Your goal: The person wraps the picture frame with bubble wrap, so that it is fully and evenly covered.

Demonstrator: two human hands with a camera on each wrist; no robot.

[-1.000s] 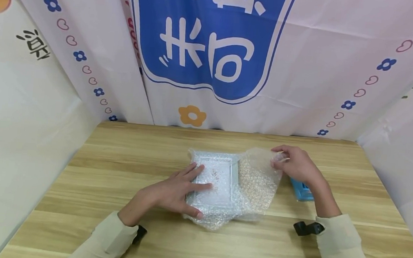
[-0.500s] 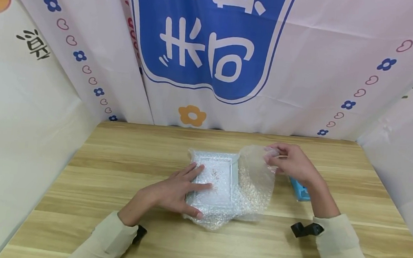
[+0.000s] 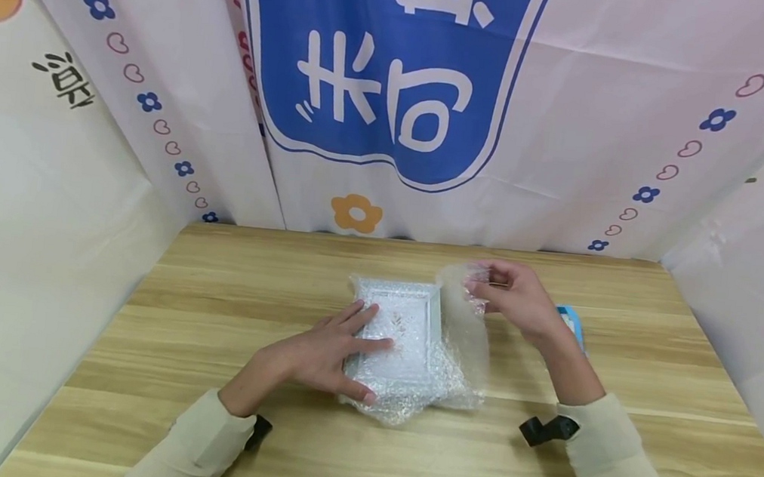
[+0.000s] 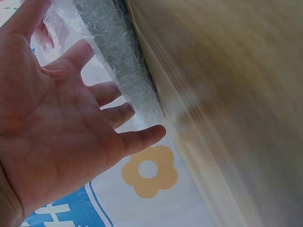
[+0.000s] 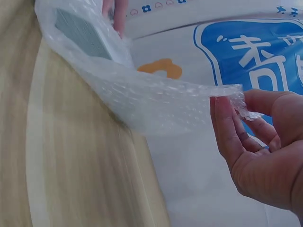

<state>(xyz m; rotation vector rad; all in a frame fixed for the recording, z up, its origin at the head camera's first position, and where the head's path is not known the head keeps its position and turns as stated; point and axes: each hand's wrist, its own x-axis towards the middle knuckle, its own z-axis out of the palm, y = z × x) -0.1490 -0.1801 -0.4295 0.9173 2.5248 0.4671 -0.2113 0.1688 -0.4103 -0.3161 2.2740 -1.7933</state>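
Note:
A pale picture frame (image 3: 408,332) lies flat on the wooden table, with bubble wrap (image 3: 464,352) around and over it. My left hand (image 3: 320,354) rests on the wrapped frame's left side, fingers spread. In the left wrist view, its fingers (image 4: 106,93) touch the wrapped edge (image 4: 118,52). My right hand (image 3: 516,299) pinches the loose end of the bubble wrap, raised to the right of the frame. The right wrist view shows the sheet (image 5: 156,101) stretching from the frame to the thumb and fingers of my right hand (image 5: 265,146).
A blue item (image 3: 572,327), partly hidden behind my right wrist, lies on the table (image 3: 212,314) to the right. A printed cloth backdrop (image 3: 568,134) stands along the table's far edge, with white cloth walls at both sides.
My right hand has moved left toward the picture frame, lifting and folding the bubble wrap's loose end with it. The left hand has stayed in place. The blue item is partly uncovered.

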